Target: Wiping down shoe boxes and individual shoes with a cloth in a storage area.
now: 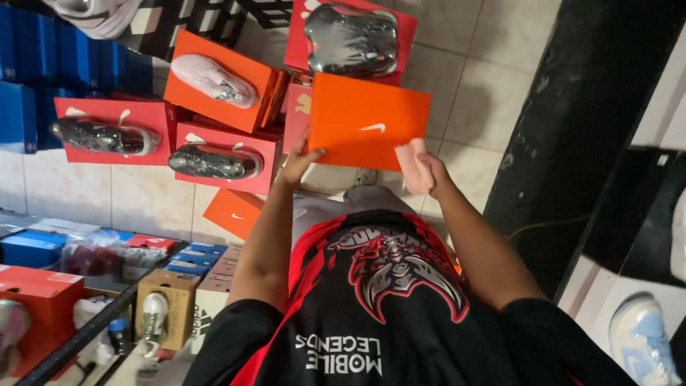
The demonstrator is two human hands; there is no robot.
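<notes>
the left hand (299, 163) grips the lower left edge of an orange shoebox lid (368, 120), thumb on top and fingers tucked under it. the lid is held flat-faced toward the camera above the tiled floor (71, 189), its long axis running left to right with a slight tilt, the right end a little lower. the right hand (427, 171) is closed around a pink cloth (413, 163) pressed against the lid's lower right edge; whether the fingers also touch the lid is hard to tell. beyond the lid, red and orange shoeboxes (221, 71) lie stacked on the floor, each carrying a wrapped shoe (213, 78) on top. blue boxes (57, 57) line the far left corner.
</notes>
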